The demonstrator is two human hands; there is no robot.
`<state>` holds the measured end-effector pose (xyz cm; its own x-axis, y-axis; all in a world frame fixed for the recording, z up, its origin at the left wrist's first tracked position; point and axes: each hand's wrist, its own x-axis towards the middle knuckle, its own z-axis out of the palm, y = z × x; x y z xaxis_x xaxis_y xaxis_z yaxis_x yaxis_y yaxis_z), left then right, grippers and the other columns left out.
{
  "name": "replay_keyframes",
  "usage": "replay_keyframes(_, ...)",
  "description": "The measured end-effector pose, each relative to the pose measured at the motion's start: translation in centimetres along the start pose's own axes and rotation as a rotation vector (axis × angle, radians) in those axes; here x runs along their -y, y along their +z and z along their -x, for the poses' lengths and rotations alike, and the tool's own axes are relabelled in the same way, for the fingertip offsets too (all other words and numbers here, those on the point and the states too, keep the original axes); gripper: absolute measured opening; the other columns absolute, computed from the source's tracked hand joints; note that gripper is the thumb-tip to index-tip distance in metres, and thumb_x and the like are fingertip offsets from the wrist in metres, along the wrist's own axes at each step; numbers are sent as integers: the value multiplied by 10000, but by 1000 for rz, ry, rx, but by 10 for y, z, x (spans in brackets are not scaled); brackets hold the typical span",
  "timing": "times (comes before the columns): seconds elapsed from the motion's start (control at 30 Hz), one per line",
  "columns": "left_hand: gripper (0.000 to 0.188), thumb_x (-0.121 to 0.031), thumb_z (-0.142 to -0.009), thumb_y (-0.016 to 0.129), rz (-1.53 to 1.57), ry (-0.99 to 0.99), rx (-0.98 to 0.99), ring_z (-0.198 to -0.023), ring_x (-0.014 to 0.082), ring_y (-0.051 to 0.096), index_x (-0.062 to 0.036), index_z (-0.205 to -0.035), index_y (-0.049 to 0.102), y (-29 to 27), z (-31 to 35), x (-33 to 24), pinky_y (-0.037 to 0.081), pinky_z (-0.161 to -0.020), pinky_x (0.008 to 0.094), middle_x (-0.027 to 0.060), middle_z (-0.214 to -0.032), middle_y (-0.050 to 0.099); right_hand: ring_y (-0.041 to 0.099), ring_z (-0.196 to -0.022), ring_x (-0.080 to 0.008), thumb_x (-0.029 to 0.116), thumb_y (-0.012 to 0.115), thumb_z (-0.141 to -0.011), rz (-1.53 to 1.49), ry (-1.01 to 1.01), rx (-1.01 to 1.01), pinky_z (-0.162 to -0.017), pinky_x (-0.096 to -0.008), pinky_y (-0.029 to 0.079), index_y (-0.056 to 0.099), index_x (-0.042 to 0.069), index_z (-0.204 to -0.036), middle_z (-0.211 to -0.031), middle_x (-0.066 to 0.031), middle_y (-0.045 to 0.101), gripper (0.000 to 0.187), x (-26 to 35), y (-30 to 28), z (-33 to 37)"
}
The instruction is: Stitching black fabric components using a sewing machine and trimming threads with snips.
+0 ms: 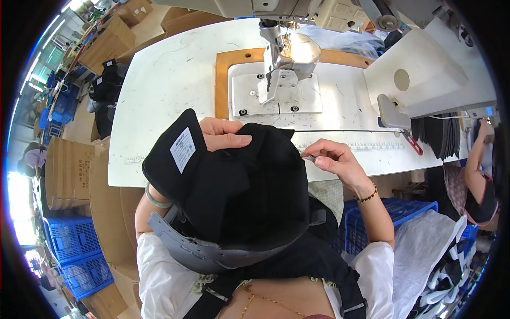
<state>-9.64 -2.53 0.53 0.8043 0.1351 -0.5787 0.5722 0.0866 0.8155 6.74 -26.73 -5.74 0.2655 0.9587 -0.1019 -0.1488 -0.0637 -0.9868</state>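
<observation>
A black padded sewn piece (pixel 255 186) with a grey outer shell (pixel 212 260) rests against my front, its open hollow facing up. A white label (pixel 183 150) is on its upright flap at the left. My left hand (pixel 223 134) is closed on the black fabric's upper edge, thumb on top and the other fingers partly hidden. Beside the piece's right edge, my right hand (pixel 337 159) pinches something small, dark and shiny between thumb and fingertips; it is too small to name.
Beyond my hands stands a sewing machine (pixel 289 53) on a white table (pixel 175 80) strewn with thread bits. Scissors with red handles (pixel 414 143) and hanging black pieces (pixel 443 135) are at the right. Blue crates (pixel 74 239) and cardboard boxes (pixel 69 170) stand left. Another person (pixel 475 175) works far right.
</observation>
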Motion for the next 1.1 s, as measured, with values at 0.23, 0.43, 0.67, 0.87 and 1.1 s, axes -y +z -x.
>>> replay_keyframes(0.23, 336, -83, -875, 576, 83, 35, 24, -957, 185, 623, 60, -1178, 557, -3, 2, 5, 470, -870, 238, 125, -1063, 641, 558, -853, -75, 192, 657, -832, -69, -24, 5, -785, -218, 424, 636, 26, -999, -948, -20, 634, 236, -3, 4, -2)
replay_keyframes(0.43, 194, -132, -839, 636, -315, 543, -56, -804, 98, 576, -53, -1015, 658, -13, -15, 40, 450, -686, 249, 51, -896, 627, 469, -687, -44, 121, 620, -845, 12, -9, -169, -614, -187, 370, 668, 13, -872, -812, 14, 613, 120, -11, 8, 2)
replay_keyframes(0.67, 346, -261, -860, 608, -71, 402, -34, -920, 101, 559, -22, -1109, 604, -35, 3, 46, 408, -849, 228, 64, -967, 636, 460, -740, -67, 129, 542, -910, 575, -202, -583, -648, -206, 391, 569, 7, -1088, -987, -20, 585, 217, -18, -28, 8)
replay_keyframes(0.87, 310, -71, -838, 580, -513, 886, -958, -1200, 252, 469, -68, -1146, 617, -104, 56, 97, 368, -1004, 343, 139, -1235, 535, 501, -1047, -314, 187, 589, -873, 1417, -31, -915, -910, -370, 376, 527, 26, -1182, -1128, -147, 526, 354, -37, -52, 33)
replay_keyframes(1.1, 200, -173, -936, 486, 395, 1392, -1136, -710, 152, 615, -12, -1046, 534, -259, 83, 38, 507, -608, 283, 72, -915, 614, 432, -1129, -355, 107, 549, -861, 1563, -305, -838, -937, -453, 321, 548, 30, -1142, -1205, -180, 467, 292, -44, -15, 10)
